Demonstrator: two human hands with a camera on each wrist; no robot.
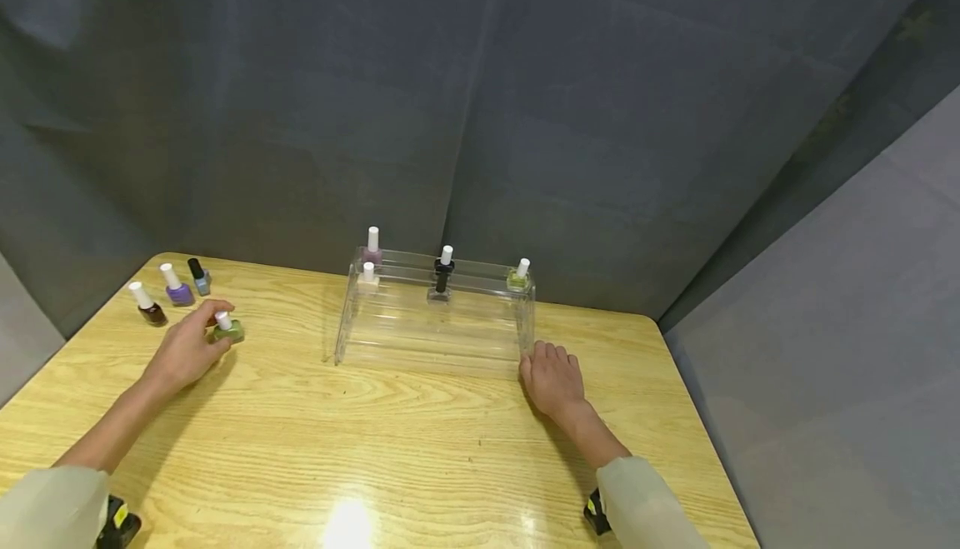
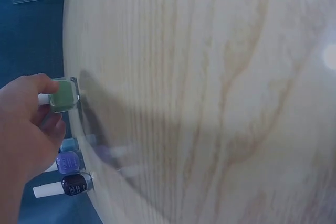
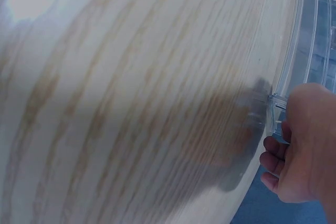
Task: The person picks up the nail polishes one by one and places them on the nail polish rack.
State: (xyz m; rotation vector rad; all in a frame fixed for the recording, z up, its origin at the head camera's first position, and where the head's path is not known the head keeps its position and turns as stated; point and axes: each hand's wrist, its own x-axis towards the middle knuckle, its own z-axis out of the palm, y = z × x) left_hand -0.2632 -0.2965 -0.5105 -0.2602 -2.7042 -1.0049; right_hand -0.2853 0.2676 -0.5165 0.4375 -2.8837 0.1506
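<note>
At the table's left, my left hand (image 1: pixel 187 351) pinches a green nail polish bottle (image 1: pixel 229 331) with a white cap between thumb and fingers. The left wrist view shows the green bottle (image 2: pixel 63 96) standing at the fingertips. A clear tiered display rack (image 1: pixel 431 341) stands in the middle. My right hand (image 1: pixel 553 378) is at its front right corner, fingers curled, holding the side panel; the thumb's contact is partly hidden. On the rack's upper tiers are a mauve bottle (image 1: pixel 372 257), a pale bottle (image 1: pixel 368 283), a black bottle (image 1: pixel 444 266), a clear black-capped bottle (image 1: pixel 439 294) and a yellow-green bottle (image 1: pixel 517 281).
Left of my left hand stand a dark bottle (image 1: pixel 153 313), a purple bottle (image 1: pixel 180 293) and a blue-grey bottle (image 1: pixel 202 284) with a black cap. A dark curtain (image 1: pixel 480 116) hangs behind the wooden table (image 1: pixel 360 449); a grey panel (image 1: pixel 840 324) rises at the right.
</note>
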